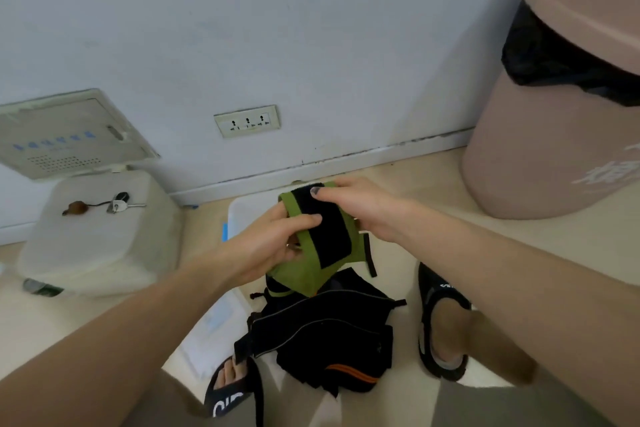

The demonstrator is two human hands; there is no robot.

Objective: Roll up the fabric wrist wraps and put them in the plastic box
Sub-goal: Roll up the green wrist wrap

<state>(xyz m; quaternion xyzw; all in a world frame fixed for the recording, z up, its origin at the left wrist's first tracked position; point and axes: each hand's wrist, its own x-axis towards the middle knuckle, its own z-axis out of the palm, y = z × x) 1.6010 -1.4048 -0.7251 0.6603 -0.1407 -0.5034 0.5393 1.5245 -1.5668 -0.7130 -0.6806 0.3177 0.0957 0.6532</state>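
Both hands are gripping the green wrist wrap (311,246) in the air: the left hand (273,250) is pinching its near-left edge, the right hand (360,208) its far end. Its long axis is running away from the person, directly above the plastic box (242,215), so the drop looks short. More black wraps (325,333) are lying nearer than the box.

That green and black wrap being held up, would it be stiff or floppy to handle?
Probably floppy: the green wrap sags and folds below where the left hand and right hand pinch it. It likely weighs little, since fingertips alone hold it up. Its black strip looks like fastener material, so it may cling rather than slip.
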